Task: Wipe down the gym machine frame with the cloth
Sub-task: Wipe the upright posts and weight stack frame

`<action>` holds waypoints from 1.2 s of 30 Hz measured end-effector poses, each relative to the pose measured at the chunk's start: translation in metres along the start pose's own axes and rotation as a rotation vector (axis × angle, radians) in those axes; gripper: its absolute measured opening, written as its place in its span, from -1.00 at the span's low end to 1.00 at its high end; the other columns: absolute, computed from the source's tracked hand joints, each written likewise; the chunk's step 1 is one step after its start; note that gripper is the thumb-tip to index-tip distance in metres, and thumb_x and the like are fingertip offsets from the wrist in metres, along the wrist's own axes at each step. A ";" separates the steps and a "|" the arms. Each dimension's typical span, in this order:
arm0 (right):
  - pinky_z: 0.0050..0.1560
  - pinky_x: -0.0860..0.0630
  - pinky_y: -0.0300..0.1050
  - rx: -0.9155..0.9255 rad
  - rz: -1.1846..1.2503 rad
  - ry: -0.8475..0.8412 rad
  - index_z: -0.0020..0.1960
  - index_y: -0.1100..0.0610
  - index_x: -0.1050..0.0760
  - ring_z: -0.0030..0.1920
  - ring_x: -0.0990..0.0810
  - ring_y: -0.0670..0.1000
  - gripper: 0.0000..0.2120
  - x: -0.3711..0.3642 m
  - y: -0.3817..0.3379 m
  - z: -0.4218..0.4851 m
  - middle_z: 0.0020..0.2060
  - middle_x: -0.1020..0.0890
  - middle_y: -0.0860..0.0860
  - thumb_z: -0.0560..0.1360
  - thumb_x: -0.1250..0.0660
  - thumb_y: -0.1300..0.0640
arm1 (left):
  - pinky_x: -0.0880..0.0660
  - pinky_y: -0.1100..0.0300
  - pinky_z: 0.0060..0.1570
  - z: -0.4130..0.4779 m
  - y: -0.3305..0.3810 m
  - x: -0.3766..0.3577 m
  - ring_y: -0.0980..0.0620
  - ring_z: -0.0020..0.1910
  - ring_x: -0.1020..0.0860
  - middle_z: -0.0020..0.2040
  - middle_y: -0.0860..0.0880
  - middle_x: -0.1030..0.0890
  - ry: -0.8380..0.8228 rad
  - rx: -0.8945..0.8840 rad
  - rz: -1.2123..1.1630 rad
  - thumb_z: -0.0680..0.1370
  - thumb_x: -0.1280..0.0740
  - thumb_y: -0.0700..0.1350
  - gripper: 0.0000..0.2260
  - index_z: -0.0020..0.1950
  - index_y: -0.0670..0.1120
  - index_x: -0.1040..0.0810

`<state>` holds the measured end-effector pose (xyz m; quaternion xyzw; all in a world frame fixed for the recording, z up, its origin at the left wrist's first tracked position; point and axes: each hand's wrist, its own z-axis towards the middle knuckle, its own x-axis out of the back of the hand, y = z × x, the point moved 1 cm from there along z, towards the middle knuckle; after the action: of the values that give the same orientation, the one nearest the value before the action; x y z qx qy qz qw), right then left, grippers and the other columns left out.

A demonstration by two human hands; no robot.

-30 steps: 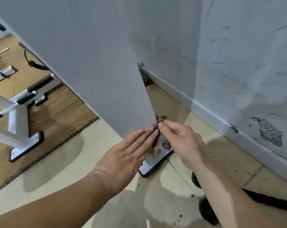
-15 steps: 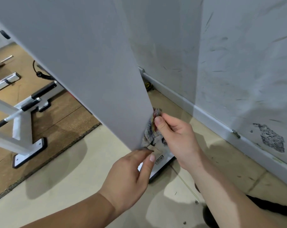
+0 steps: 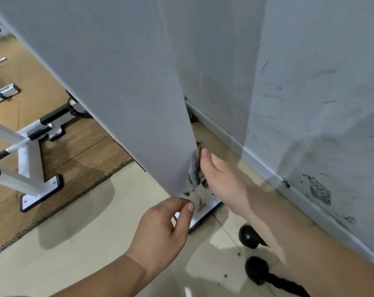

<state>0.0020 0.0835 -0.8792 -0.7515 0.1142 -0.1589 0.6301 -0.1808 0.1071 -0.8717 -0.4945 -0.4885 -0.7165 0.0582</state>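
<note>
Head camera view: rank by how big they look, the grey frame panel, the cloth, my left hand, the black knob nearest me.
1. grey frame panel, by far.
2. left hand, enlarged by nearness.
3. cloth and black knob look alike; the panel hides part of the cloth, so unranked.

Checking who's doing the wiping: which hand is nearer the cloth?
Right. The right hand has its thumb on the cloth, against the grey panel's edge; the left hand is lower, by the panel's bottom corner.
</note>
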 end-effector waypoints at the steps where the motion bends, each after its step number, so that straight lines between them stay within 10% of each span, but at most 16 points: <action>1: 0.50 -0.34 -0.10 -0.030 -0.047 -0.013 0.47 -0.15 -0.45 0.39 -0.49 -0.18 -0.48 0.002 -0.008 -0.004 0.32 -0.58 -0.27 0.67 0.01 -0.33 | -0.38 0.43 -0.20 0.001 0.010 0.011 0.28 -0.31 -0.54 -0.10 0.26 -0.66 0.031 -0.033 -0.004 0.66 -0.33 0.01 -0.87 -0.01 0.14 -0.67; 7: 0.42 -0.45 -0.13 0.240 0.163 0.176 0.47 -0.07 -0.50 0.33 -0.57 -0.22 -0.63 -0.006 -0.082 -0.031 0.25 -0.66 -0.24 0.68 -0.32 0.09 | -0.53 0.16 0.13 0.000 0.066 0.083 -0.04 0.09 -0.62 0.14 -0.01 -0.63 0.207 -0.551 0.215 0.61 -0.41 -0.18 -0.85 0.17 -0.13 -0.67; 11: 0.27 -0.56 -0.15 0.355 0.226 0.306 0.30 -0.28 -0.57 0.23 -0.65 -0.19 -0.58 -0.003 -0.130 -0.037 0.14 -0.71 -0.26 0.63 -0.40 0.20 | -0.28 -0.22 0.51 0.008 0.114 0.140 -0.21 0.45 -0.48 0.37 -0.15 -0.59 0.368 -0.793 0.642 0.57 -0.39 -0.27 -0.79 0.20 -0.16 -0.68; 16: 0.50 -0.41 0.13 0.318 0.148 0.277 0.44 -0.15 -0.53 0.39 -0.55 -0.14 -0.62 -0.008 -0.155 -0.027 0.31 -0.63 -0.24 0.68 -0.28 0.13 | -0.17 -0.15 0.59 0.033 0.115 0.197 -0.08 0.57 -0.35 0.55 -0.09 -0.42 0.501 -0.860 0.950 0.59 -0.43 -0.21 -0.60 0.43 -0.17 -0.56; 24: 0.34 -0.49 -0.17 0.496 0.243 0.300 0.40 0.01 -0.58 0.26 -0.63 -0.19 -0.70 -0.002 -0.238 -0.023 0.18 -0.70 -0.24 0.69 -0.31 0.12 | -0.28 -0.25 0.52 0.043 0.158 0.237 -0.12 0.47 -0.43 0.42 -0.12 -0.55 0.916 -0.772 0.808 0.55 -0.43 -0.15 -0.65 0.33 -0.18 -0.64; 31: 0.20 -0.56 -0.15 0.393 0.159 0.292 0.24 0.05 -0.68 0.02 -0.64 -0.24 -0.78 0.000 -0.224 -0.029 0.04 -0.75 -0.13 0.69 -0.29 0.13 | -0.32 -0.20 0.51 0.049 0.172 0.250 -0.17 0.42 -0.47 0.33 -0.16 -0.61 0.855 -0.830 0.857 0.52 -0.44 -0.15 -0.65 0.28 -0.22 -0.65; 36: 0.35 -0.48 -0.29 0.566 0.264 0.306 0.44 0.02 -0.55 0.29 -0.57 -0.26 -0.64 0.003 -0.295 -0.038 0.28 -0.65 -0.17 0.64 -0.37 0.12 | -0.32 -0.21 0.51 0.056 0.208 0.298 -0.24 0.53 -0.38 0.49 -0.21 -0.47 0.851 -0.851 0.925 0.58 -0.41 -0.07 -0.59 0.36 -0.26 -0.59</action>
<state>-0.0184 0.1006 -0.5833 -0.4933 0.2550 -0.2122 0.8041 -0.1769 0.1619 -0.5081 -0.3096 0.1518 -0.8748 0.3404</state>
